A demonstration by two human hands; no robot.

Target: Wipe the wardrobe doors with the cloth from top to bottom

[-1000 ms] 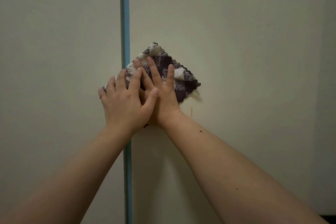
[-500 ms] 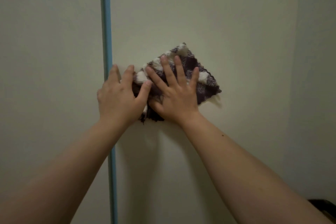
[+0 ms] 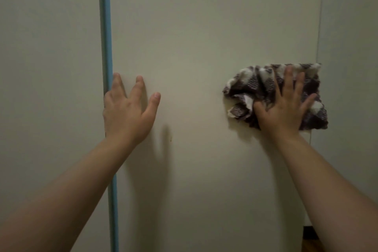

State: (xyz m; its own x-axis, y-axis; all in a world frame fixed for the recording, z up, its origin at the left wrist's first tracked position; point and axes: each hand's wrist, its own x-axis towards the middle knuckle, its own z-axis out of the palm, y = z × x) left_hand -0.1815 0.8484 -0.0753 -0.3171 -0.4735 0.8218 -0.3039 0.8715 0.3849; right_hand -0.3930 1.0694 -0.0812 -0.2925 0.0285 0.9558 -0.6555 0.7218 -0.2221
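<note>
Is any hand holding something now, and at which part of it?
The right hand presses the checked cloth flat against the wardrobe door, palm on its lower middle. The left hand holds nothing.

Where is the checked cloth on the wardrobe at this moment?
In the head view, the cloth lies against the right door near its right edge, pressed under the right hand.

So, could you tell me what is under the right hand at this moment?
The brown-and-white checked cloth lies under the right hand, pressed against the wardrobe door. The cloth's middle and the door behind it are covered, so unseen.
</note>
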